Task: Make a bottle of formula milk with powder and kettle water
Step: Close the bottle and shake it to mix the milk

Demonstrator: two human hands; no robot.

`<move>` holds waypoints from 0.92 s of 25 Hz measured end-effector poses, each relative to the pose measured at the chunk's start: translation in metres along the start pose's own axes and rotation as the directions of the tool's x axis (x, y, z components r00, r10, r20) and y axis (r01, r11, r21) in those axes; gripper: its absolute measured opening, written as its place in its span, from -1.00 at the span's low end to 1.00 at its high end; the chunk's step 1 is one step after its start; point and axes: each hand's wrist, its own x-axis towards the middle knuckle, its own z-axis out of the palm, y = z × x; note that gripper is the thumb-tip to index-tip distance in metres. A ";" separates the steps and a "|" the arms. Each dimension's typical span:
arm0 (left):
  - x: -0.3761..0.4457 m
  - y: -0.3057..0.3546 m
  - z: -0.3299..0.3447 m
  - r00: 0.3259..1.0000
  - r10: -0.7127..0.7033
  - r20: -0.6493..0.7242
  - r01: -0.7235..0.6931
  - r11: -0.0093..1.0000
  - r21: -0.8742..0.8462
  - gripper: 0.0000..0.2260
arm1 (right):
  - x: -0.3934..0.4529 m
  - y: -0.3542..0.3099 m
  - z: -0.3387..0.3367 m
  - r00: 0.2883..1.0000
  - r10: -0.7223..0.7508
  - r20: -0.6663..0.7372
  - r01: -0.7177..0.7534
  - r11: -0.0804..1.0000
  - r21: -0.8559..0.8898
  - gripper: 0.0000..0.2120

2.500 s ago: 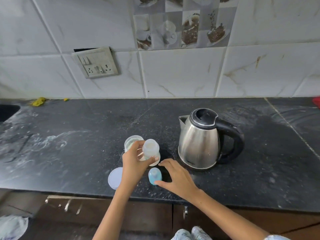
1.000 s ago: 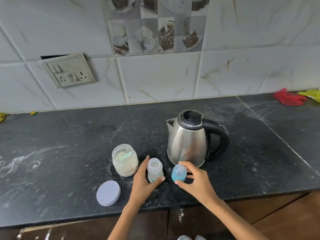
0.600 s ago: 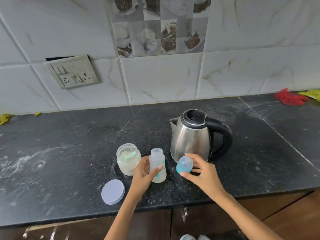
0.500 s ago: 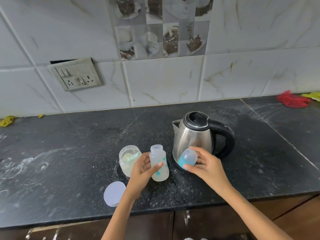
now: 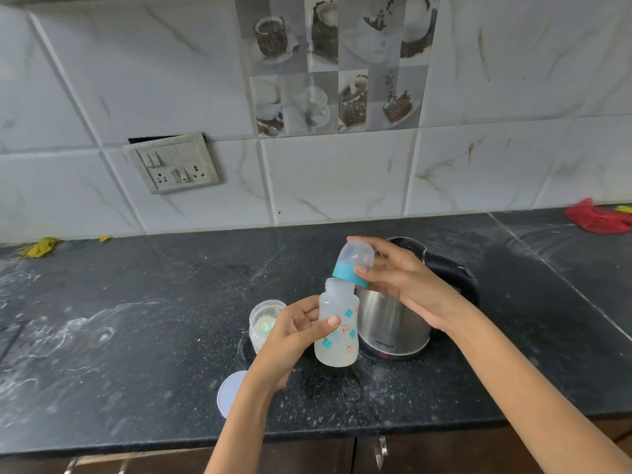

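My left hand [image 5: 290, 331] grips a cloudy baby bottle [image 5: 337, 325] with small printed shapes, held upright above the black counter, its neck uncovered. My right hand [image 5: 402, 282] holds the bottle's blue-ringed cap with clear dome [image 5: 354, 263] tilted just above and to the right of the neck, apart from it. Behind the hands stands a steel kettle [image 5: 393, 319] with a black handle, partly hidden by my right hand. An uncovered powder jar [image 5: 261, 321] sits left of the bottle, partly behind my left hand.
The jar's round pale lid [image 5: 231, 393] lies flat near the counter's front edge [image 5: 136, 443]. A switch and socket panel [image 5: 174, 162] is on the tiled wall. A red cloth [image 5: 596, 218] lies far right, a yellow scrap [image 5: 39, 246] far left. Powder smears mark the counter's left side.
Both hands have lifted off the counter: the left raised the bottle, the right brought the cap up over the bottle's neck. The camera has moved closer.
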 end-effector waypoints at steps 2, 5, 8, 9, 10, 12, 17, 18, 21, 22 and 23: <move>0.000 0.008 0.002 1.000 0.020 0.008 -0.020 1.000 -0.004 -0.65 | 0.004 -0.006 0.002 0.998 0.011 0.062 -0.008 0.999 -0.041 -0.53; -0.001 0.014 0.005 0.999 0.053 -0.013 -0.053 0.999 -0.003 -0.65 | 0.007 -0.016 0.005 0.989 0.002 0.147 0.013 0.995 -0.102 -0.51; 0.000 0.014 0.010 0.993 0.088 -0.078 -0.087 0.996 0.017 -0.60 | 0.012 -0.016 0.016 0.998 -0.059 0.033 0.066 0.944 -0.324 -0.56; 0.000 0.014 0.011 0.991 0.097 -0.096 -0.096 0.995 0.021 -0.59 | 0.014 -0.014 0.022 0.996 -0.086 -0.036 0.064 0.909 -0.413 -0.57; 0.000 0.014 0.012 0.989 0.104 -0.103 -0.102 0.995 0.021 -0.60 | 0.014 -0.011 0.026 0.989 -0.105 -0.102 0.043 0.873 -0.487 -0.55; 0.000 0.014 0.012 0.989 0.107 -0.098 -0.106 0.994 0.018 -0.64 | 0.013 -0.010 0.025 0.994 -0.061 -0.091 0.009 0.875 -0.483 -0.49; -0.004 0.017 0.007 0.985 0.120 -0.122 -0.118 0.993 0.028 -0.67 | 0.005 -0.016 0.011 0.993 -0.011 0.122 0.031 0.986 -0.165 -0.42; -0.004 0.017 0.008 0.984 0.126 -0.127 -0.122 0.992 0.045 -0.67 | 0.007 -0.013 0.015 0.998 -0.051 0.039 0.059 0.968 -0.243 -0.47; -0.004 0.017 0.012 0.982 0.133 -0.135 -0.125 0.990 0.068 -0.66 | 0.009 -0.005 0.025 0.998 -0.032 -0.046 0.014 0.942 -0.336 -0.48; -0.005 0.018 0.012 0.982 0.132 -0.136 -0.123 0.990 0.072 -0.66 | 0.009 -0.004 0.020 1.000 0.017 0.008 -0.015 0.975 -0.223 -0.45; -0.005 0.018 0.011 0.981 0.132 -0.140 -0.122 0.990 0.077 -0.66 | 0.007 -0.005 0.016 0.995 0.060 0.078 -0.055 0.996 -0.070 -0.44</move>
